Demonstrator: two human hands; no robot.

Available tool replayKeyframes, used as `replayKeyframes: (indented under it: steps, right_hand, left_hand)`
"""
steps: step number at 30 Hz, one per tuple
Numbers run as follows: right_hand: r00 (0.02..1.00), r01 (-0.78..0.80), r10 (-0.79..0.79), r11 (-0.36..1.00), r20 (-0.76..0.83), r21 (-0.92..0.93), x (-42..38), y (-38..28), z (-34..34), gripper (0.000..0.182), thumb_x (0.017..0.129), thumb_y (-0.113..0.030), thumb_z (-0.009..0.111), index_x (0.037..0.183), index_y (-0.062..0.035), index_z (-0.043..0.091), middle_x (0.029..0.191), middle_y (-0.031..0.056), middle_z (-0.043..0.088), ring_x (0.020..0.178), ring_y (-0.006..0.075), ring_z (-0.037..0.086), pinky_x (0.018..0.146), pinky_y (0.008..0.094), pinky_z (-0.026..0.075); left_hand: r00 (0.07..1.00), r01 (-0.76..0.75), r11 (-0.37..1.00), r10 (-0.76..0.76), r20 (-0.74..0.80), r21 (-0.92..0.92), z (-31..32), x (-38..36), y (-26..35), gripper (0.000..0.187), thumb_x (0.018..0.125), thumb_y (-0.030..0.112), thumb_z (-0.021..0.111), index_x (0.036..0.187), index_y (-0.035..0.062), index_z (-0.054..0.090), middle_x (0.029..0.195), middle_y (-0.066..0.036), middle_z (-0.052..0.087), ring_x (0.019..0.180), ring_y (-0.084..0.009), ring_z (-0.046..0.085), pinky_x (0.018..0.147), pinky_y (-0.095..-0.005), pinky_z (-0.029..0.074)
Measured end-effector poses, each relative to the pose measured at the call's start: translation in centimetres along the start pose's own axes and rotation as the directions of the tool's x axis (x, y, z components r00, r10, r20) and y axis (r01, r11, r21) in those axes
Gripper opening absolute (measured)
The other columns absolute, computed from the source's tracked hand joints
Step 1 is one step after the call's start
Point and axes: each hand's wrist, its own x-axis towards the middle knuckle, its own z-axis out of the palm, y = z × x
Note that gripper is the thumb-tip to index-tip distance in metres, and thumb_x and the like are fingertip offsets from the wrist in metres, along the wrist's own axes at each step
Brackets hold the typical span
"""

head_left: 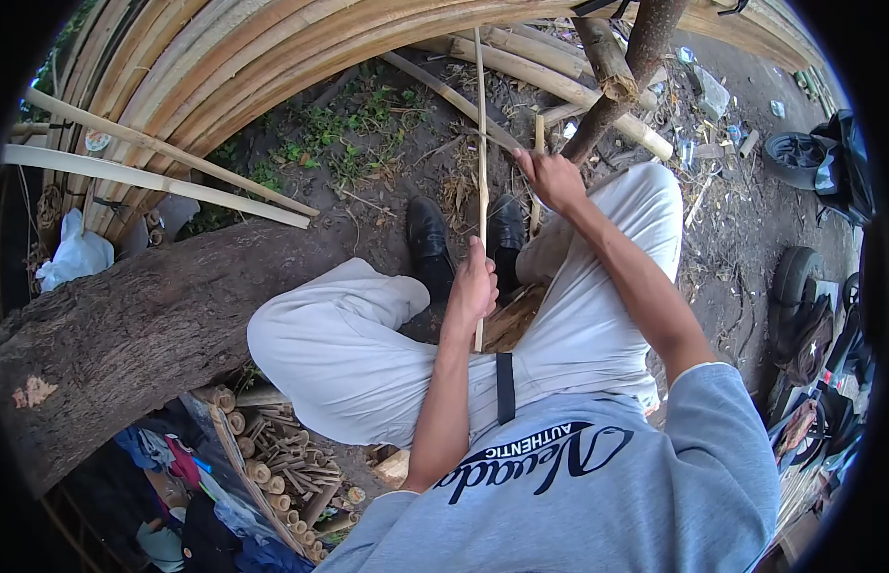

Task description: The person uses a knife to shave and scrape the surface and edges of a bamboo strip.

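Observation:
A long thin bamboo strip [482,191] stands nearly straight up the view, from between my thighs towards the stacked bamboo. My left hand [474,286] is wrapped round its lower part, above my lap. Farther forward and to the right, my right hand [551,180] is closed beside my raised knee. Its fingertips are by the end of a slanting, narrow piece [444,91]; whether the hand holds this or something else is unclear. A short upright bamboo piece [538,134] is close to that hand.
Long bent bamboo strips [273,57] arch across the top. A thick log [158,306] lies at left, with cut bamboo pieces [292,468] below it. Bamboo poles [550,76] and a leaning branch [645,48] are ahead. At right are wheels [793,158] and litter.

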Motion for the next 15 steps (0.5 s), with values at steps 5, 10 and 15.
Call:
replayKeyframes:
  steps: [5, 10, 15]
  right_hand:
    - [0.89, 0.409, -0.42, 0.908, 0.176, 0.097, -3.7, -2.7, -0.9, 0.049, 0.103, -0.044, 0.047, 0.079, -0.0046, 0.063, 0.06, 0.0227, 0.058, 0.061, 0.0438, 0.06, 0.059, 0.0522, 0.049]
    - [0.765, 0.622, -0.626, 0.779, 0.154, 0.074, -4.6, -2.0, -0.4, 0.054, 0.101, -0.051, 0.048, 0.075, -0.0069, 0.064, 0.055, 0.0183, 0.057, 0.054, 0.0405, 0.061, 0.05, 0.0482, 0.049]
    - [0.818, 0.562, -0.551, 0.827, 0.164, -0.026, -1.6, -0.7, 1.3, 0.056, 0.101, -0.053, 0.047, 0.076, -0.0068, 0.064, 0.054, 0.019, 0.057, 0.054, 0.0414, 0.061, 0.049, 0.0492, 0.049]
  left_hand:
    - [0.997, -0.061, 0.987, 0.068, -0.044, 0.15, -0.1, 0.8, 1.0, 0.066, 0.102, 0.066, 0.027, 0.066, 0.0111, 0.04, 0.051, 0.004, 0.031, 0.04, -0.0099, 0.035, 0.037, -0.0284, 0.027]
    - [0.963, -0.133, 0.872, 0.227, -0.148, 0.472, 0.0, 1.8, 0.0, 0.085, 0.103, 0.062, 0.025, 0.079, -0.0111, 0.062, 0.071, -0.03, 0.062, 0.08, -0.0503, 0.062, 0.083, -0.0524, 0.049]
    - [0.92, -0.113, 0.72, 0.335, -0.201, 0.685, 0.5, -0.1, 2.2, 0.085, 0.103, 0.058, 0.027, 0.095, -0.0171, 0.066, 0.104, -0.042, 0.06, 0.111, -0.0556, 0.055, 0.1, -0.0555, 0.041]
